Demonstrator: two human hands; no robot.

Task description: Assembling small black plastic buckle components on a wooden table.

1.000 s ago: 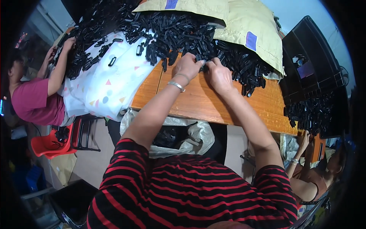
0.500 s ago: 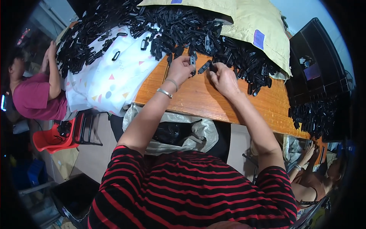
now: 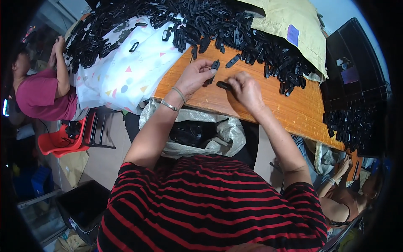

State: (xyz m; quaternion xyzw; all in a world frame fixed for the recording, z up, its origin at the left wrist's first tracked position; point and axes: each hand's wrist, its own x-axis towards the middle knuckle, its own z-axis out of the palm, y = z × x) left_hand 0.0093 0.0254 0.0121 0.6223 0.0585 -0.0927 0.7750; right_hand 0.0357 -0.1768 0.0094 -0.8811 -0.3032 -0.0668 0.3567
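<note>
My left hand (image 3: 196, 78) is closed around a small, narrow black plastic part (image 3: 215, 66), held upright between thumb and fingers above the wooden table (image 3: 201, 101). To its right, my right hand (image 3: 248, 91) has its fingers pinched together on another dark plastic piece (image 3: 223, 85), whose end sticks out toward my left hand. A loose black part (image 3: 233, 61) lies on the wood just beyond both hands. Past it spreads a large heap of similar black parts (image 3: 235, 31).
A white patterned plastic sheet (image 3: 138, 80) covers the table's left side. Yellowish sacks (image 3: 308, 46) lie at the back right. An open woven sack (image 3: 233, 136) hangs below the front edge. One person (image 3: 44, 96) sits at left, another (image 3: 342, 197) at lower right.
My right hand has come nearer to me with a dark piece at its fingertips. The loose part beyond it stays on the table. The whole view has shifted slightly.
</note>
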